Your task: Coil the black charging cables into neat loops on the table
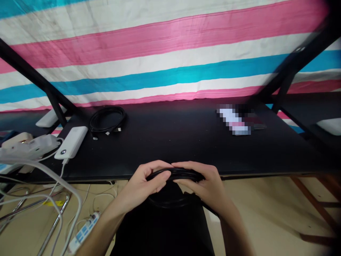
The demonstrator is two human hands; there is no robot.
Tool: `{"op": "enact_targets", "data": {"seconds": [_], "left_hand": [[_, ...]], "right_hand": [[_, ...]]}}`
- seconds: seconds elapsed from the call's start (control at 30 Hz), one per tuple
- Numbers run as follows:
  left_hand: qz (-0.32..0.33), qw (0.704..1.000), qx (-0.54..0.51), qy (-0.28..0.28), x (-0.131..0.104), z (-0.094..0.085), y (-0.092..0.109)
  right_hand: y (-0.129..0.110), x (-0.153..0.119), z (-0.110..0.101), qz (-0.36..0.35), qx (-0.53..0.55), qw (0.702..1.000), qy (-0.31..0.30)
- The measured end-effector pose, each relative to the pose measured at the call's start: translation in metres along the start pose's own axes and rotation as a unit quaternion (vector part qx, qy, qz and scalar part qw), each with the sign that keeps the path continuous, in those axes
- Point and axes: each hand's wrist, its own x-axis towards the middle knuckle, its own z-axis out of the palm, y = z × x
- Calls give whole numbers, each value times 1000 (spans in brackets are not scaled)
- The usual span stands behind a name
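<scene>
A coiled black cable [181,175] is held between my two hands at the near edge of the black table [170,142]. The fingers and thumb of my left hand [151,179] are wrapped round the coil's left side. On the right side, my right hand [204,177] grips the same coil, thumb below and fingers above. Part of the cable hangs in a loop beneath the hands, over my dark clothing. Another coiled black cable [106,119] lies at the table's back left, its light-coloured connectors toward me.
A white power bank [71,142] with a cable plugged in lies on the left. Beside it are a white power strip [39,145] and loose white cables. A blurred-out item [236,121] lies back right. Black frame bars slant on both sides; a striped cloth hangs behind.
</scene>
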Motion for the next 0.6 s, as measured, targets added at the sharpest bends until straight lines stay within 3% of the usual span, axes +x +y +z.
{"op": "enact_targets", "data": {"seconds": [0.23, 0.43, 0.6], "left_hand": [[18, 999, 35, 3, -7, 1, 14], [-42, 997, 70, 16, -10, 4, 14], [-87, 990, 109, -28, -7, 3, 13]], "right_hand": [[-3, 4, 3, -135, -117, 982, 55], [-2, 6, 3, -163, -207, 963, 65], [0, 4, 6, -177, -188, 963, 77]]}}
